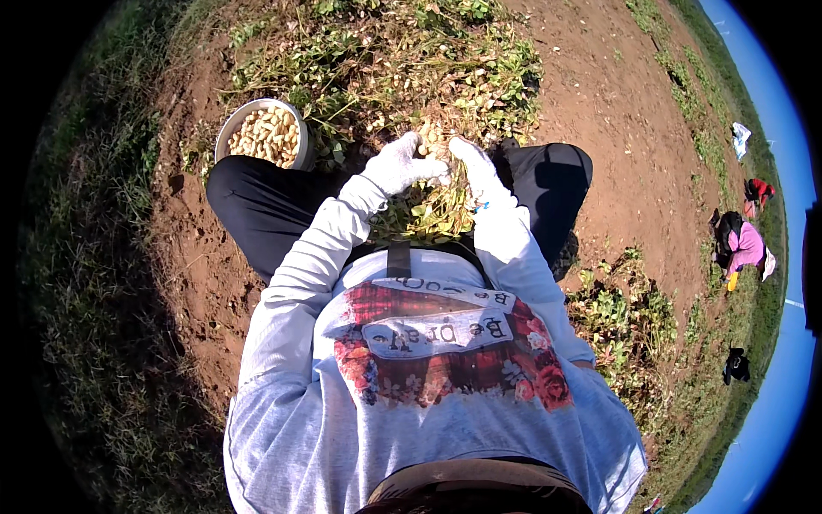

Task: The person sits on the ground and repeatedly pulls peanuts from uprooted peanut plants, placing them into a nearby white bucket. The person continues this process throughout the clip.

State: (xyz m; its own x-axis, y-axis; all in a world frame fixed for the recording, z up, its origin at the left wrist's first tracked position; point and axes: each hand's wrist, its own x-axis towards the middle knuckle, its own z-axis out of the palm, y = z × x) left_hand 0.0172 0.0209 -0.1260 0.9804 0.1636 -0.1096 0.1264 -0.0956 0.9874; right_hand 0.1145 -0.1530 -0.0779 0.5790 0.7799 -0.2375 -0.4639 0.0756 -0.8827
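Observation:
My left hand (403, 168), in a white glove, has its fingers and thumb around pale peanut pods (431, 142) at the root end of a peanut plant (443, 215). Opposite it, my right hand (478, 168), gloved in white too, grips the same plant by its stems. The leafy part of the plant hangs back towards my lap, between my forearms. Parts of both hands' fingers are hidden by the gloves' backs and the stems. By my left knee stands a round, light-rimmed bucket (307, 151) heaped with loose peanuts (266, 138).
A pile of pulled peanut plants (411, 64) lies ahead on brown soil (597, 128). More plants (623, 315) are behind my right knee. Grass (96, 289) borders the left. Far right, a person in pink (745, 244) and one in red (759, 191) bend over the field.

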